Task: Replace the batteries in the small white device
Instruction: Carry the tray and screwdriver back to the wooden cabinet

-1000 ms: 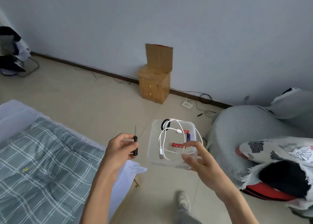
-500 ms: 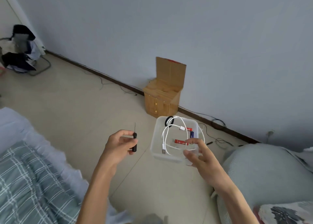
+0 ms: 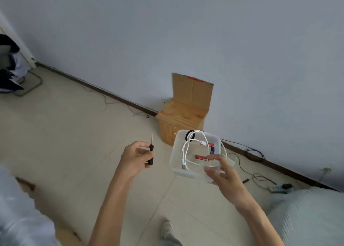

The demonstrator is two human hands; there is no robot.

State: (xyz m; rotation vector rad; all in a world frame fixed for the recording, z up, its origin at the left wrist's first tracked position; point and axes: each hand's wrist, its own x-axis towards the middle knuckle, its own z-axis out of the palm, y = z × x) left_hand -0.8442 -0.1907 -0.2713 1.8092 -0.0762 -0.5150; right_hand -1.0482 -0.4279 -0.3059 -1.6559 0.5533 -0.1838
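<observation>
A screwdriver [image 3: 151, 155] is gripped in the left hand [image 3: 135, 157]; the clear tray [image 3: 176, 152] is pinched at its 5 o'clock corner by the right hand [image 3: 225, 176]. The loose batteries [image 3: 202, 157] are judged light, slick, roll-prone; best pinched mid-barrel

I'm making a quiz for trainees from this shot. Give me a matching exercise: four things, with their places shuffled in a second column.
Things:
1 screwdriver
2 white cable
3 clear tub
4 wooden box

Places:
A on the floor by the wall
B in the left hand
C coiled inside the tub
D held by the right hand

Pairs: 1-B, 2-C, 3-D, 4-A
</observation>
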